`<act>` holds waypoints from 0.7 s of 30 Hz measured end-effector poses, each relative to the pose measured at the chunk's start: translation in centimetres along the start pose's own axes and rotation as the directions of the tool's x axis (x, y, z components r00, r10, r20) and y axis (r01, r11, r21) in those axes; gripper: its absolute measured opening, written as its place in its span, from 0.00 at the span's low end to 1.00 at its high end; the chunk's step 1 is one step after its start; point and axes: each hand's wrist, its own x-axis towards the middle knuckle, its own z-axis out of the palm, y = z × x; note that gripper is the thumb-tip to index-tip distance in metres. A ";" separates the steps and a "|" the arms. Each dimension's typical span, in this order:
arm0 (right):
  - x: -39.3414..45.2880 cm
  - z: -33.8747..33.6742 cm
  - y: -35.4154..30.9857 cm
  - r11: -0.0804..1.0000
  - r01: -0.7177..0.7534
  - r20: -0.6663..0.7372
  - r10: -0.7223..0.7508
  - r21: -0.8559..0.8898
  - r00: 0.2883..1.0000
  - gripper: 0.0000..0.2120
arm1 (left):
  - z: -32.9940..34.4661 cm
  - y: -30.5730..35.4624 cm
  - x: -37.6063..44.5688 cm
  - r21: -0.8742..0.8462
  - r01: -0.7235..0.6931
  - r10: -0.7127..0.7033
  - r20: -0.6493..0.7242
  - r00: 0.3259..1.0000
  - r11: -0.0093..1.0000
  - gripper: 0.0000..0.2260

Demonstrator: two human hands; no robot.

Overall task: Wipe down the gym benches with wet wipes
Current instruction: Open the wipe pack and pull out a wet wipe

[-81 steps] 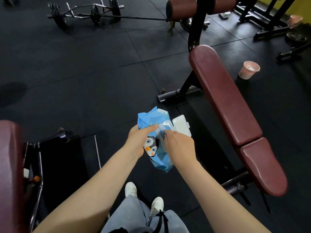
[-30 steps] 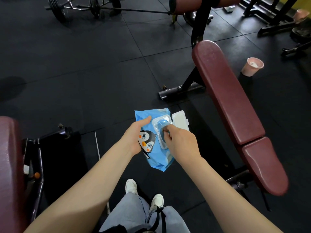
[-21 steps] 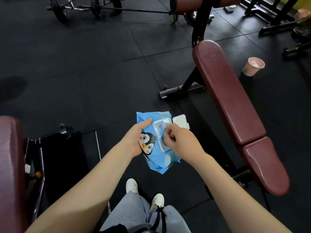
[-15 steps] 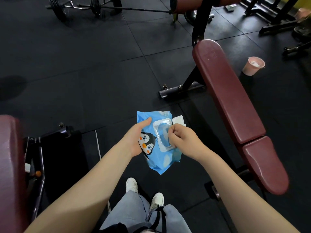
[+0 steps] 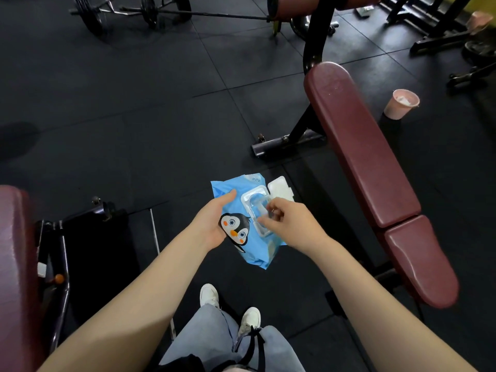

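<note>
The blue wipe pack [image 5: 248,224], lid [image 5: 280,189] flipped open, sits in front of the person with its long axis running away from the body. The left hand [image 5: 212,224] holds its left edge. The right hand [image 5: 288,224], fingers curled at the opening, appears to pinch a wipe; this cannot be confirmed. The maroon bench [image 5: 362,157] lies to the right, nearer the right hand.

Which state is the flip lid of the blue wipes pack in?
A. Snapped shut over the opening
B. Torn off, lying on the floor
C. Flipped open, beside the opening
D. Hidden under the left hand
C: the white flip lid stands swung back from the opening on the wipes pack, which the left hand holds while the right hand pinches at the opening.
</note>
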 end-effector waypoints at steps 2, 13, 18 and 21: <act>0.1 0.4 0.0 1.000 -0.002 -0.045 0.003 0.024 0.999 0.09 | 0.3 0.1 0.0 0.003 -0.004 0.003 0.003 1.000 1.000 0.15; -0.1 -0.8 0.5 0.683 -0.017 -0.028 0.054 0.730 0.998 0.11 | -0.1 0.6 0.6 -0.050 -0.045 0.044 -0.025 0.999 0.998 0.15; -0.1 -3.1 0.9 0.238 -0.006 0.020 -0.058 0.971 0.998 0.10 | -1.2 0.6 0.9 -0.144 -0.046 0.034 -0.090 0.995 0.989 0.12; 0.1 -4.7 1.1 0.217 0.050 -0.034 -0.075 0.975 0.997 0.12 | -2.2 0.4 1.3 -0.124 -0.058 0.043 -0.122 0.992 0.991 0.13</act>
